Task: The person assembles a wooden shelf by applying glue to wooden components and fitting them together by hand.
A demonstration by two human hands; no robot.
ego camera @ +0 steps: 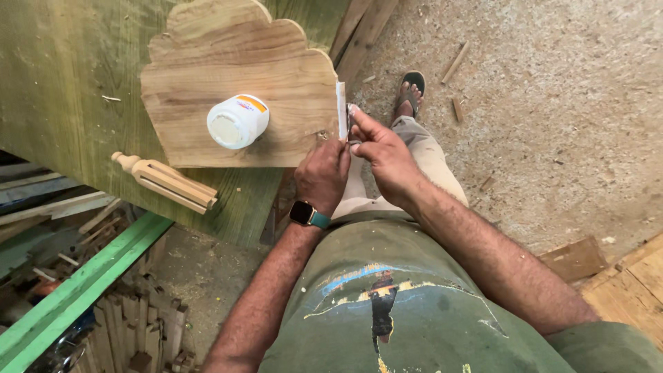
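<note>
Sawdust-covered workshop floor; green workbench (pixel 76 103) carried a scalloped wooden panel (pixel 235 69). At its right edge, both hands pinched a white sandpaper strip (pixel 341 110), long axis along the edge: left hand (pixel 322 174) below, right hand (pixel 382 150) beside it.

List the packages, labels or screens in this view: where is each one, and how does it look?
White round plastic jar: lies on its side on the scalloped wooden panel, with an orange and white label.
Smartwatch with dark square screen and teal strap: on the left wrist, below the left hand.
No signs are in view.
</note>
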